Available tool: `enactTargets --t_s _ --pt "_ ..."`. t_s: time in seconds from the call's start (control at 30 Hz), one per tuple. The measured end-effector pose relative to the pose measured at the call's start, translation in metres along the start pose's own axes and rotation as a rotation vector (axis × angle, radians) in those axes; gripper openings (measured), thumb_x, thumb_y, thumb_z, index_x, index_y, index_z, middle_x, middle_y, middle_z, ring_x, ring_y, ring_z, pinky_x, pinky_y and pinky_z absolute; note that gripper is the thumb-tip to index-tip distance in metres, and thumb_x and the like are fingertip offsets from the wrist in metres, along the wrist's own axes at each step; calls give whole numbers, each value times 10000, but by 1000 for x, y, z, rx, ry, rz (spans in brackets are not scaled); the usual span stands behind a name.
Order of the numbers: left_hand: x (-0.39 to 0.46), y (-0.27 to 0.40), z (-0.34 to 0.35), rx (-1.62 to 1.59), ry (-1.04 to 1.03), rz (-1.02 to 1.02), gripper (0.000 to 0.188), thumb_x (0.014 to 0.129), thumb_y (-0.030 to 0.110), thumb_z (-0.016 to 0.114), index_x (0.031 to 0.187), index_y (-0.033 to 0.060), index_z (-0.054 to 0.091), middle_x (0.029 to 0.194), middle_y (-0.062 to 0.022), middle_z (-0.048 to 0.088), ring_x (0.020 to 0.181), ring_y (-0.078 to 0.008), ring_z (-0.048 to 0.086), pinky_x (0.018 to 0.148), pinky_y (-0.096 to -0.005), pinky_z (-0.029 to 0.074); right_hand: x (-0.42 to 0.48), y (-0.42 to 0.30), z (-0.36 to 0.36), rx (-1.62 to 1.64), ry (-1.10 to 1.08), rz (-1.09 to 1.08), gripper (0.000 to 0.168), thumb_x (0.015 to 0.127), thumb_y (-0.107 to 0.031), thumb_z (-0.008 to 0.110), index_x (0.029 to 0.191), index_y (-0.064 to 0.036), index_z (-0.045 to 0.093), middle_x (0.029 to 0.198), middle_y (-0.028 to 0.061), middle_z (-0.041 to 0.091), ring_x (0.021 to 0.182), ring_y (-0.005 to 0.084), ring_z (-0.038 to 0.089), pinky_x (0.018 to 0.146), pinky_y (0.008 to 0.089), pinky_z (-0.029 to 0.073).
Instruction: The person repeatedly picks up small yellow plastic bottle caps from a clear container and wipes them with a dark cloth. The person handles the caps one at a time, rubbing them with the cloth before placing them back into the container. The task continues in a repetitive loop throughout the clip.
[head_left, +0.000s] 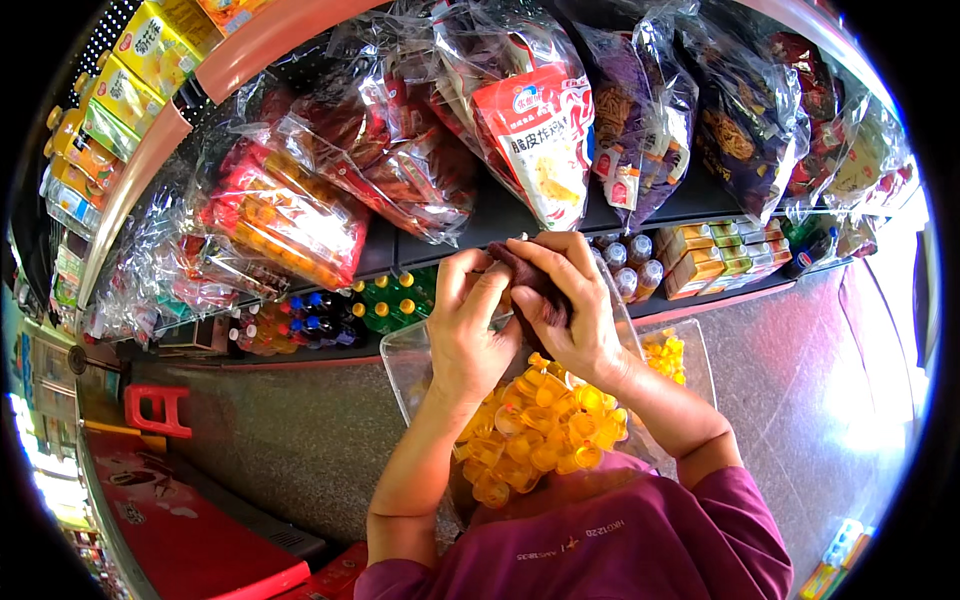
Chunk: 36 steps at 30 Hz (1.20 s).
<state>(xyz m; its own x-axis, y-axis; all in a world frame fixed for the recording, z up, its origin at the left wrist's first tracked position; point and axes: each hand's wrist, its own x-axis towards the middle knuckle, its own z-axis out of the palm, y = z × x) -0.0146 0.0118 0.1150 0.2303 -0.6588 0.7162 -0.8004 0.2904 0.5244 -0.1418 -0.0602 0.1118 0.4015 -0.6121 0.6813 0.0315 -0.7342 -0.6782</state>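
Both hands meet over a clear plastic bin (405, 367) in front of my chest. My right hand (574, 307) grips a bunched dark brown cloth (541, 291), its thumb pressed on top. My left hand (472, 322) is curled with its fingertips pinching at the cloth's left edge. Whatever the cloth may cover is hidden by the fingers. Below my wrists, a heap of small yellow-orange jelly cups (544, 420) fills the near part of the bin. More yellow cups (666, 356) lie in another clear bin (701, 345) past my right forearm.
Bagged snacks (536, 142) line the shelf ahead, with a red-wrapped pack (285, 214) at left. Green soda bottles (397, 300), dark bottles (319, 322) and drink cartons (720, 259) stand on the lower shelf. A red stool (157, 410) and red chest (180, 517) are at left.
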Motion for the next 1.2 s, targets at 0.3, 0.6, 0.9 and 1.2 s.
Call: enactTargets --t_s 0.3,0.6,0.9,1.2 --pt "1 1 -2 -528 -48 -260 431 802 -69 791 1190 -13 611 1182 -69 589 1088 -158 617 929 -297 539 1 25 -6 724 18 668 286 1059 -287 553 1043 -9 618 786 -11 603 659 41 550 600 211 461" --pt "-5 -18 17 -794 58 -161 475 846 -55 761 1259 34 546 1323 -147 605 1219 -225 585 1080 -364 447 3 19 -11 1117 -342 641 544 1047 -310 567 1489 -34 409 1013 24 644 810 84 626 694 241 533" --pt "-16 -14 27 -728 51 -231 489 795 75 852 1221 47 614 1298 -88 587 996 -139 625 826 -263 484 17 -1 -44 1209 -137 707 454 969 -224 648 1349 -2 536 1141 108 675 942 188 684 802 343 578" --pt "-63 -44 57 310 -1027 -294 477 842 461 738 1116 72 707 1027 -162 744 960 -323 720 836 -421 569 -43 31 -181 624 100 621 555 921 -171 686 1408 0 485 1087 177 664 804 245 696 634 390 595"
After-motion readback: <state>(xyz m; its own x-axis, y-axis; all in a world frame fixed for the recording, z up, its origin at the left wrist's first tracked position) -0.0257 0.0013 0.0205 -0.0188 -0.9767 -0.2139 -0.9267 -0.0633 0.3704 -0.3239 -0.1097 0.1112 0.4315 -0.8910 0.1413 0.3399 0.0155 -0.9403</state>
